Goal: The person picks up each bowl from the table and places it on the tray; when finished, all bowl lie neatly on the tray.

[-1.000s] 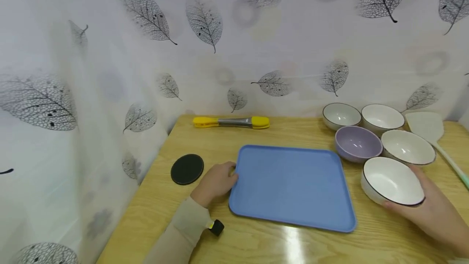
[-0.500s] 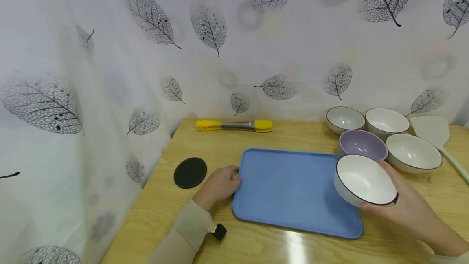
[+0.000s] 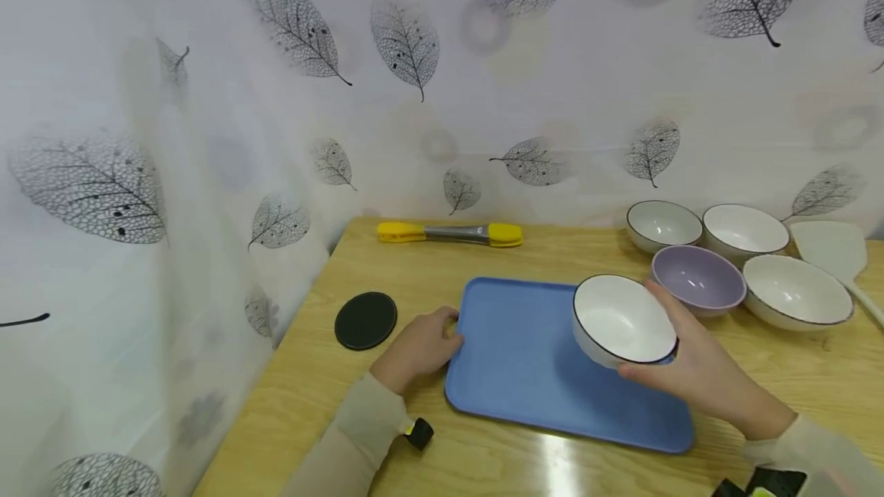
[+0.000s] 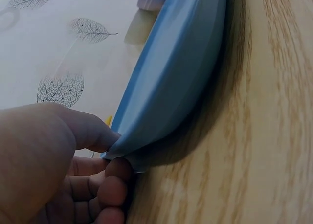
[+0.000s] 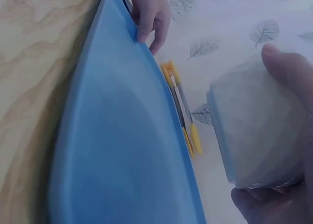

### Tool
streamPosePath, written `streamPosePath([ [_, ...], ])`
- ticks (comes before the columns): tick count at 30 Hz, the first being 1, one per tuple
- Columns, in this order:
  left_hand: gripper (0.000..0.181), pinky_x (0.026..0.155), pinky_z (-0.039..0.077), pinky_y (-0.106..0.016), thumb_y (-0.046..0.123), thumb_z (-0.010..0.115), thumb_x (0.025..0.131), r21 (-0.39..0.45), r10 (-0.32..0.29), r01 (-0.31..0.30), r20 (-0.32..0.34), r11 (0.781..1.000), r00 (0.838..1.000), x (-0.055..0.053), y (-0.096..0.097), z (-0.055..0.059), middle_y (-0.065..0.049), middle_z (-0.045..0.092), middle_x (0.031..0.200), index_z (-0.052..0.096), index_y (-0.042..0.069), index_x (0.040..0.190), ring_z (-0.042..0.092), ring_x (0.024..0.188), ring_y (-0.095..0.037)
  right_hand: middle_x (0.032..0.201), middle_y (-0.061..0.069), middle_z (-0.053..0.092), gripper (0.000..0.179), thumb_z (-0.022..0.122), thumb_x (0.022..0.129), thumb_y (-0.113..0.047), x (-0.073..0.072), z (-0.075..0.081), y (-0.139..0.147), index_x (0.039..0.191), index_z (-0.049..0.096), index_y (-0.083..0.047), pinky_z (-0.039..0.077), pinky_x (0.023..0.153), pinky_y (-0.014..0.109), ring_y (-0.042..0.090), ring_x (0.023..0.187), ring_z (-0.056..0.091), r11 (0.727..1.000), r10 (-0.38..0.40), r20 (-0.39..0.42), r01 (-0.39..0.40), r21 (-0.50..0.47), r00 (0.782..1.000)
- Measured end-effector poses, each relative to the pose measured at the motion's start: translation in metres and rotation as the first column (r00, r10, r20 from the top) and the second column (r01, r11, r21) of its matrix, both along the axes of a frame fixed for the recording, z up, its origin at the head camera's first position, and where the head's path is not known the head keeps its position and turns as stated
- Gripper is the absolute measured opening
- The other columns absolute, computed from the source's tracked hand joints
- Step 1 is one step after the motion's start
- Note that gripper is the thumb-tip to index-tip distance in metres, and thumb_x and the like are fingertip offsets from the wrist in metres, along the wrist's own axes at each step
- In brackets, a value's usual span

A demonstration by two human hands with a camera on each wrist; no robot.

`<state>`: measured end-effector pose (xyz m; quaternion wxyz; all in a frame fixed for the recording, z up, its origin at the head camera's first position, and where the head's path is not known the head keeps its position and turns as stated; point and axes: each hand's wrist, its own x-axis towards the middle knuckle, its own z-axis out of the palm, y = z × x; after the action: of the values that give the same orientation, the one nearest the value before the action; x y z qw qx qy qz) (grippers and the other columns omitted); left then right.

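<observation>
My right hand grips a white bowl with a dark rim, fingers and thumb around its right side. The bowl hangs above the right half of a blue rectangular tray, its opening tilted towards the head camera. From the right wrist, the bowl's faceted outer wall shows between thumb and fingers. My left hand pinches the tray's left edge. In the left wrist view, the thumb lies on the tray rim and the other fingers curl at its underside.
A purple bowl, a grey bowl and two white bowls stand close together at the back right, beside a pale spatula. Yellow-ended tongs lie along the back edge. A round black coaster lies left of the tray.
My right hand has carried the white bowl leftwards from beside the other bowls to over the tray. My left hand has kept its hold on the tray edge.
</observation>
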<state>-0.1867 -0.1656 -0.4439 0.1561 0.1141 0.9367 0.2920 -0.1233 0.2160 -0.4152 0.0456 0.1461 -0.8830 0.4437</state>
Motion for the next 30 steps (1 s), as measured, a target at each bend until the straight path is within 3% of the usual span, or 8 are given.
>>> streamPosePath([
  [2, 0.049, 0.050, 0.042, -0.031, 0.028, 0.056, 0.100, 0.001, -0.001, 0.001, 0.003, 1.000, 1.000, 0.000, 0.000, -0.001, 0.002, 0.054, 0.062, 0.051, 0.008, 0.144, 0.047, 0.048, -0.012, 0.156, 0.026, 0.029, 0.122, 0.092, 0.071, -0.016, -0.007, 0.003, -0.007, 0.162, 0.011, -0.010, 0.029, 0.088, 0.004, 0.043, 0.129, 0.041, 0.999, 0.029, 0.011, -0.029, -0.018, 1.000],
  [12, 0.048, 0.052, 0.043, -0.032, 0.029, 0.056, 0.101, 0.006, -0.003, 0.003, 0.004, 1.000, 1.000, -0.001, 0.001, -0.003, 0.000, 0.056, 0.064, 0.051, 0.009, 0.144, 0.050, 0.049, -0.014, 0.154, 0.026, 0.033, 0.120, 0.091, 0.074, -0.023, -0.044, 0.009, -0.035, 0.161, 0.011, -0.005, 0.037, 0.091, 0.011, 0.039, 0.128, 0.046, 0.995, 0.097, 0.041, -0.095, -0.043, 0.994],
  [16, 0.048, 0.053, 0.044, -0.032, 0.030, 0.057, 0.101, -0.008, -0.002, 0.002, 0.008, 1.000, 1.000, -0.002, 0.002, -0.001, 0.000, 0.058, 0.068, 0.051, 0.010, 0.144, 0.052, 0.053, -0.014, 0.156, 0.023, 0.031, 0.120, 0.091, 0.075, -0.029, -0.059, 0.010, -0.046, 0.161, 0.011, -0.006, 0.044, 0.100, 0.037, 0.040, 0.130, 0.046, 0.994, 0.104, 0.069, -0.103, -0.030, 0.992],
  [20, 0.048, 0.055, 0.044, -0.033, 0.031, 0.057, 0.101, -0.019, -0.003, 0.003, 0.019, 1.000, 1.000, -0.003, 0.002, 0.000, -0.001, 0.059, 0.070, 0.050, 0.011, 0.145, 0.054, 0.055, -0.015, 0.159, 0.024, 0.027, 0.121, 0.090, 0.075, -0.031, -0.072, 0.010, -0.057, 0.161, 0.010, -0.005, 0.038, 0.103, 0.061, 0.042, 0.135, 0.041, 0.991, 0.124, 0.107, -0.118, -0.057, 0.987],
  [30, 0.048, 0.054, 0.044, -0.032, 0.032, 0.056, 0.101, -0.028, 0.011, -0.010, 0.031, 1.000, 0.999, -0.004, 0.001, 0.002, -0.001, 0.059, 0.070, 0.051, 0.010, 0.144, 0.055, 0.056, -0.015, 0.163, 0.022, 0.021, 0.122, 0.091, 0.074, -0.031, -0.097, -0.004, -0.089, 0.161, 0.009, -0.005, 0.032, 0.110, 0.063, 0.042, 0.142, 0.035, 0.978, 0.192, 0.190, -0.171, -0.120, 0.963],
])
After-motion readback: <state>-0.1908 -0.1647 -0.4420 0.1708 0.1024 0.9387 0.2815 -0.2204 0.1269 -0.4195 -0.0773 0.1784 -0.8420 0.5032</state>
